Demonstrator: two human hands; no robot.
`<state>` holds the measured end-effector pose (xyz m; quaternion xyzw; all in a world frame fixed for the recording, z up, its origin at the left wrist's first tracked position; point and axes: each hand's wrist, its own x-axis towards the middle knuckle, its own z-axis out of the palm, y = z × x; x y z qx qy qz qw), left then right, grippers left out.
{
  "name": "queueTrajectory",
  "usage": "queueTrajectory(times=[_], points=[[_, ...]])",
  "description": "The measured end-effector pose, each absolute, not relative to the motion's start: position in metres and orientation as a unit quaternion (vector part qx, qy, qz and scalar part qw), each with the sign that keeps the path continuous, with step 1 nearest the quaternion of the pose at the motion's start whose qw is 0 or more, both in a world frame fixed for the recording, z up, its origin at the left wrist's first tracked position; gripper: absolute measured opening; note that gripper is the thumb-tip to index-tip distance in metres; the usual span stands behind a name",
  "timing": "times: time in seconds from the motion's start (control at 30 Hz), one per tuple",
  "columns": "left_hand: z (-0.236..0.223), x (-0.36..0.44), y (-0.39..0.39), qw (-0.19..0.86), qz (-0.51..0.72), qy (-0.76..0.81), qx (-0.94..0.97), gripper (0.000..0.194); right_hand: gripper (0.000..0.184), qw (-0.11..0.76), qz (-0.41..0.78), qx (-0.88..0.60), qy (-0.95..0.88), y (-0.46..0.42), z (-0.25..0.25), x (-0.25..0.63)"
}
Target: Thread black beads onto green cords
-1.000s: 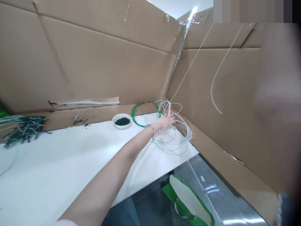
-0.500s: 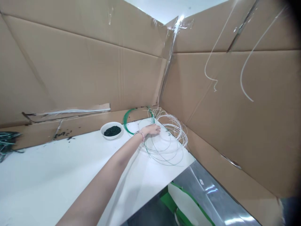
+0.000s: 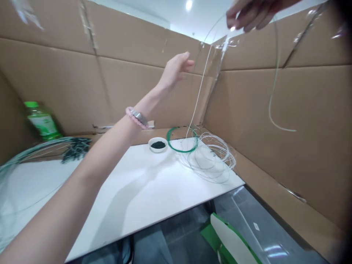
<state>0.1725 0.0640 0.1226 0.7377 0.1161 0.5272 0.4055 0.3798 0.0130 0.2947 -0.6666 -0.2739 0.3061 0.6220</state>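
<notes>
High at the top edge, my right hand (image 3: 254,14) is closed on a pale thin strand (image 3: 275,73), whose loose end hangs to the right with a bend. A white strand (image 3: 201,82) slants from near this hand down to the table. My left hand (image 3: 176,69) is raised in front of the cardboard wall, its fingers partly curled and blurred; whether they hold anything is unclear. A fine strand curves from the right hand toward it. A green coil (image 3: 182,151) and a looser heap of white strands (image 3: 227,156) lie at the table's far corner.
A white bowl (image 3: 158,149) of small dark pieces stands left of the green coil. Dark green bundled strands (image 3: 75,148) and a green-capped bottle (image 3: 42,121) are at the left. Cardboard walls (image 3: 275,99) enclose the white table (image 3: 148,190). A green-and-white object (image 3: 231,238) is below.
My left hand has risen from the coils. My right hand has come into view at the top. One white strand now stretches upward from the table, and the view has shifted left.
</notes>
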Motion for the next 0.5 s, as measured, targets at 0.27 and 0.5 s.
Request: queueTrajectory(times=[0.27,0.5], points=[[0.096,0.092,-0.023,0.561,0.381,0.118,0.725,0.035,0.067,0.436,0.407,-0.652,-0.469,-0.02,0.242,0.275],[0.031,0.016,-0.069,0.801,0.39,0.068,0.449,0.041,0.044,0.352,0.375,-0.574,-0.638,-0.018,0.252,0.247]])
